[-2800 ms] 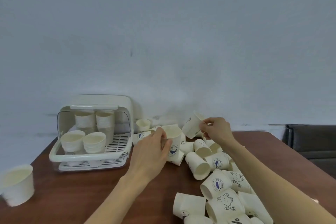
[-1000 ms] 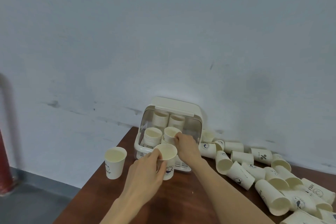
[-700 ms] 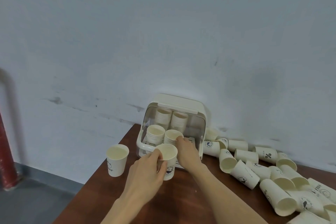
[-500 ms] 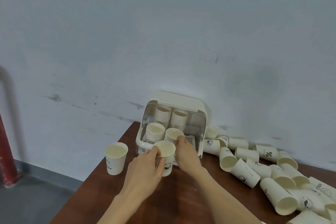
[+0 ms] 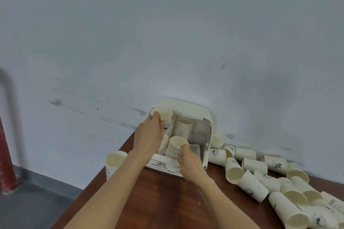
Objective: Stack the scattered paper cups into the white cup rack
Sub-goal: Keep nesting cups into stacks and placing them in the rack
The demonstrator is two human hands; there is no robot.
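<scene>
While both hands work at the white cup rack (image 5: 203,117), the left hand (image 5: 149,135) holds a paper cup (image 5: 164,120) upright and raised at the rack's upper left corner, thumb and fingers wrapped round its side; grip closed on that cup. Blue printed mark visible on the cup wall, mouth facing up.

Right hand (image 5: 189,161) at the rack's front, fingers curled round the front stack of cups (image 5: 176,148), thumb near the top rim; grip closed on the stack. That stack stands upright on the slatted floor of the rack, front right position. A taller rear stack (image 5: 183,128) stands behind it, inside under the raised lid. Whatever sits at front left is mostly hidden by the left hand.

Rack sits at the back of the brown tabletop (image 5: 167,201), against the wall (image 5: 167,33). Lone upright cup (image 5: 114,161) stands left of the rack near the tabletop's edge, apart from it. Scattered cups (image 5: 260,182) lie on their sides to the right of the rack, many touching or overlapping, trailing to the right edge of view; one bears a percent sign. Red pipe (image 5: 5,154) at far left, by the floor.
</scene>
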